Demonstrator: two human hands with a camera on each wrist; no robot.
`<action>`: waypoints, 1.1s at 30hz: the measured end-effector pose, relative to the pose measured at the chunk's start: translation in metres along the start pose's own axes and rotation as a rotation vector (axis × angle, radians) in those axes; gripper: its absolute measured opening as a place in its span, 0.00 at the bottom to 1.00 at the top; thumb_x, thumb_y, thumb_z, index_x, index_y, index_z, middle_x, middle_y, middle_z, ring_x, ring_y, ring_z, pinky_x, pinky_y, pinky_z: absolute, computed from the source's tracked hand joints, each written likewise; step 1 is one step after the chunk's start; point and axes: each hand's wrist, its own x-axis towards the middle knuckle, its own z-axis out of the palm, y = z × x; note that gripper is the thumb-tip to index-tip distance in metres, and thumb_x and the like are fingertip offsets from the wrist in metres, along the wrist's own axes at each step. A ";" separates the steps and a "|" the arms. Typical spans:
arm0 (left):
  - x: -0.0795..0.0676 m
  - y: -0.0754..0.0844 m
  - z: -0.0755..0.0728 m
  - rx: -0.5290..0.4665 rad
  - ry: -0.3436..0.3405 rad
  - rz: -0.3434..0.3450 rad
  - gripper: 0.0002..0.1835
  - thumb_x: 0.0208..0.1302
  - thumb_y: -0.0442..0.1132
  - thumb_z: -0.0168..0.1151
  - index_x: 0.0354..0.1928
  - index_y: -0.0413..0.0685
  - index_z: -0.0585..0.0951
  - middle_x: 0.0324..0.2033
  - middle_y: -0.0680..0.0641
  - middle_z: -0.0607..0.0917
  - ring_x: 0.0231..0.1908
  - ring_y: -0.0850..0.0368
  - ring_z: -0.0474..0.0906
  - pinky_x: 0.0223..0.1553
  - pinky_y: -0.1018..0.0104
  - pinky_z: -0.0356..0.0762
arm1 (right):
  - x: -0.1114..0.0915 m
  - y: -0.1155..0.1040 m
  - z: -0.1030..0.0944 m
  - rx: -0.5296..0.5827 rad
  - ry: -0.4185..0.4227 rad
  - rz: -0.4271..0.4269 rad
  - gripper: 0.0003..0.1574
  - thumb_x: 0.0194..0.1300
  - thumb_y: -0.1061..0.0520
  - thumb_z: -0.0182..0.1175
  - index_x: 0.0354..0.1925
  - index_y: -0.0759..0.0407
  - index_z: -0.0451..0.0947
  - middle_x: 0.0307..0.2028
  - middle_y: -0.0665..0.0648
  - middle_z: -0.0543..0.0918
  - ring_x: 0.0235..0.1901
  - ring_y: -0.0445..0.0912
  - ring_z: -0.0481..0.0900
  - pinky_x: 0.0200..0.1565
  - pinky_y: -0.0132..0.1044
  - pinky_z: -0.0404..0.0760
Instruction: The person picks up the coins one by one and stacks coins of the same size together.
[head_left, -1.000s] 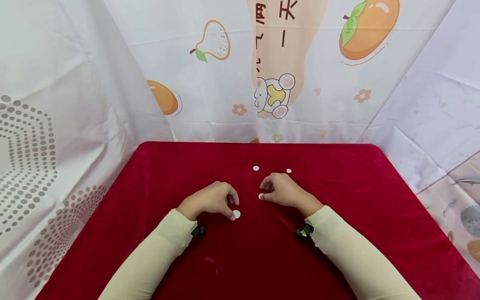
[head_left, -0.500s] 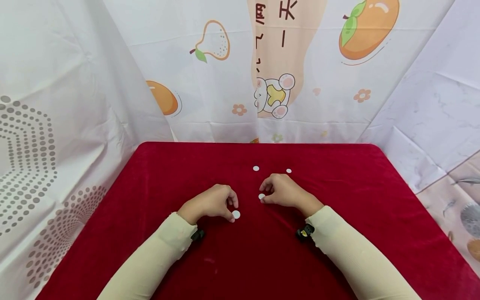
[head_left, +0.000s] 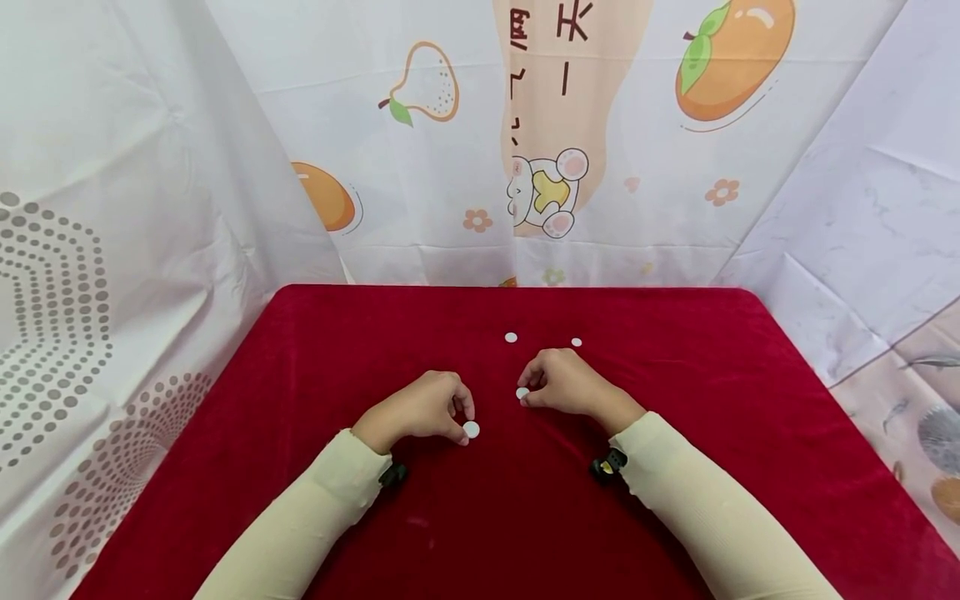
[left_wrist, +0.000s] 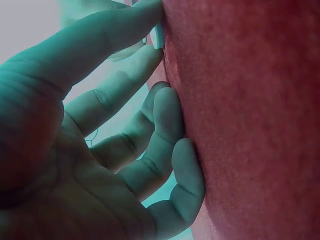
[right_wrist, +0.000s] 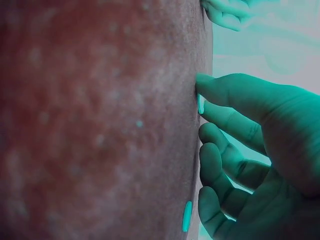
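Note:
In the head view my left hand (head_left: 423, 408) is low over the red cloth, thumb and index finger pinching the edges of a flat white disc (head_left: 471, 429). The left wrist view catches this disc (left_wrist: 157, 36) edge-on between thumb and index fingertip, the other fingertips close to the cloth. To the right and a little farther off, my right hand (head_left: 570, 383) pinches a second white disc (head_left: 522, 392) the same way. Seen from the right wrist, that disc (right_wrist: 201, 104) sits thin between thumb and index finger. Both discs look to be at cloth level.
Two more white discs lie beyond the hands, one at the middle (head_left: 511, 337) and one just behind the right hand (head_left: 576, 342). A red cloth (head_left: 480, 533) covers the table. Printed curtains (head_left: 420, 183) hang at the back and sides.
The left hand has come slightly nearer the body, and its index finger has closed down toward the disc. The right hand's fingers have shifted only slightly about their disc. The far discs stay put.

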 end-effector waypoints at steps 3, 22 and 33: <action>-0.001 0.000 -0.001 -0.003 -0.002 0.004 0.12 0.47 0.39 0.85 0.29 0.57 0.87 0.34 0.55 0.84 0.34 0.59 0.78 0.40 0.62 0.80 | 0.001 0.000 0.001 -0.012 0.006 -0.004 0.07 0.57 0.54 0.78 0.36 0.50 0.91 0.33 0.45 0.87 0.35 0.38 0.81 0.40 0.35 0.82; 0.000 -0.002 0.000 -0.011 -0.005 0.013 0.10 0.49 0.39 0.84 0.29 0.58 0.88 0.35 0.57 0.85 0.35 0.61 0.78 0.41 0.64 0.80 | 0.000 0.001 0.002 -0.023 0.007 0.024 0.11 0.55 0.54 0.79 0.38 0.52 0.91 0.32 0.44 0.89 0.34 0.38 0.83 0.41 0.34 0.83; 0.000 -0.002 0.000 -0.014 -0.010 0.007 0.11 0.49 0.40 0.84 0.29 0.59 0.88 0.35 0.57 0.84 0.35 0.61 0.78 0.40 0.64 0.80 | 0.001 -0.002 0.001 -0.007 0.007 0.028 0.06 0.56 0.55 0.78 0.34 0.51 0.91 0.29 0.44 0.88 0.33 0.38 0.81 0.39 0.35 0.82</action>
